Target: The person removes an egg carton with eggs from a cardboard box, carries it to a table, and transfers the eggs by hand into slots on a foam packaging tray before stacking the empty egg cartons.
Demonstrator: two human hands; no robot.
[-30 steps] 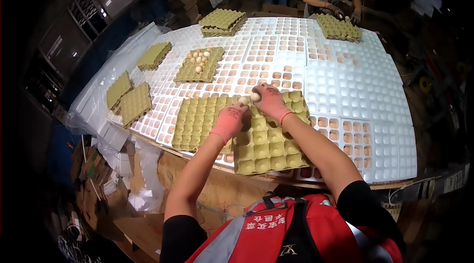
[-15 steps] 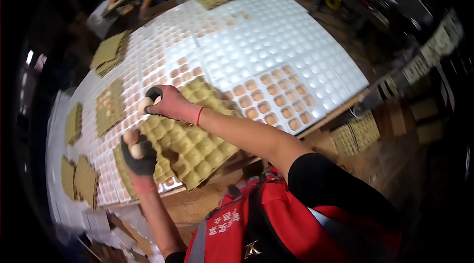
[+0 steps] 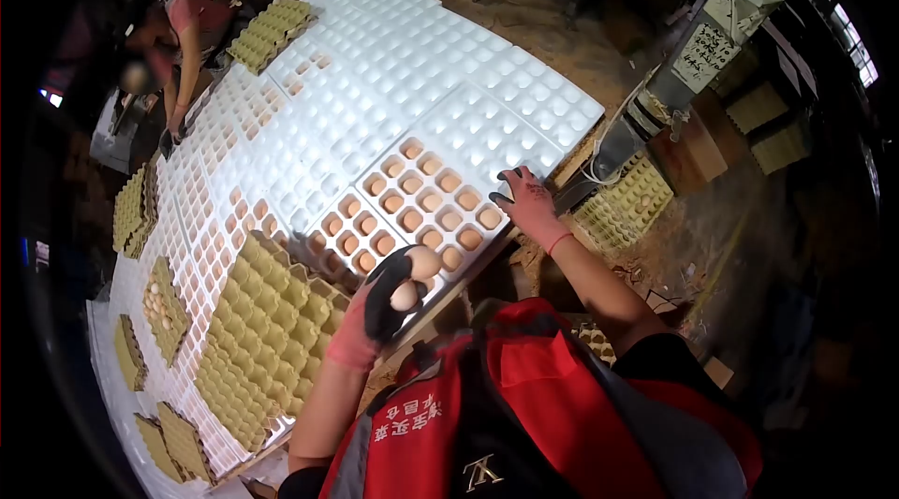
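The person's left hand (image 3: 361,316), in a pink and black glove, is holding two eggs (image 3: 423,262) close to the near edge of the table (image 3: 579,158). Its fingers are curling around the eggs and gripping them, one egg sitting farther away and one nearer. The right hand (image 3: 526,201), in the same kind of glove, is hovering low at the right side, over the white trays (image 3: 393,68). Its fingers are bending down and spreading a little, but I cannot tell if they are gripping an egg or touching the tray. Between the two hands, many brown eggs (image 3: 410,220) are sitting in the tray's little cups. Farther away, white cups are shining in the light. Left of the left hand, a big stack of egg cartons (image 3: 267,330) is lying on the trays. Farther left, a carton (image 3: 169,335) is holding a small bunch of loose eggs (image 3: 157,300). At the near left, flat cartons (image 3: 184,438) are lying side by side. More cartons (image 3: 270,36) are sitting at the far end, and another person (image 3: 190,26) is leaning in beside them at the far left. To the right, past the table, more egg trays (image 3: 623,204) are lying lower down, and papers (image 3: 705,57) with writing are sticking to a post.
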